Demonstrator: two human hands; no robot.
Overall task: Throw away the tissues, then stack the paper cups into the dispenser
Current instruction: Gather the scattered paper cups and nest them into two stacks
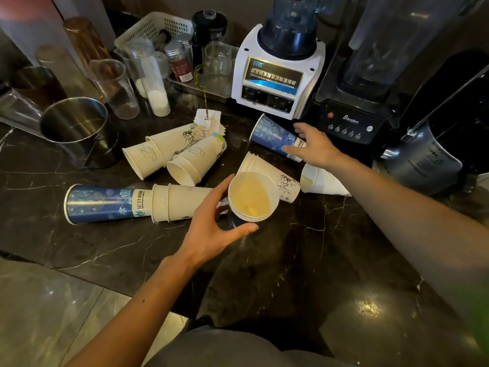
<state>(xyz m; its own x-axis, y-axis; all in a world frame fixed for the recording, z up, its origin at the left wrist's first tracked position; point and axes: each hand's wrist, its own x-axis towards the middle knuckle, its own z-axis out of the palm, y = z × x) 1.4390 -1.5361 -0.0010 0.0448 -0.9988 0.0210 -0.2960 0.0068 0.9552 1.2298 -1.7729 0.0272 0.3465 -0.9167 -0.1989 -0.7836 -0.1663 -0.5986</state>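
My left hand point(211, 221) grips an upright stack of nested paper cups point(252, 197), mouth up, over the dark marble counter point(304, 260). My right hand point(312, 147) reaches across a blue paper cup point(272, 137) lying on its side by the blenders, fingers spread on it. Other cups lie tipped over: a blue cup point(103, 203) nested with white ones point(177, 202) at the left, white cups point(169, 149) in the middle, a white stack point(267, 170) behind the held stack, and a white cup point(320, 181) under my right forearm. No tissues or dispenser show.
A white blender point(277, 75) and a black blender point(354, 115) stand at the back right, a dark jug point(423, 160) beside them. A steel bucket point(76, 128), clear plastic cups point(116, 88), a white basket point(153, 27) and paper tags point(207, 120) crowd the back left.
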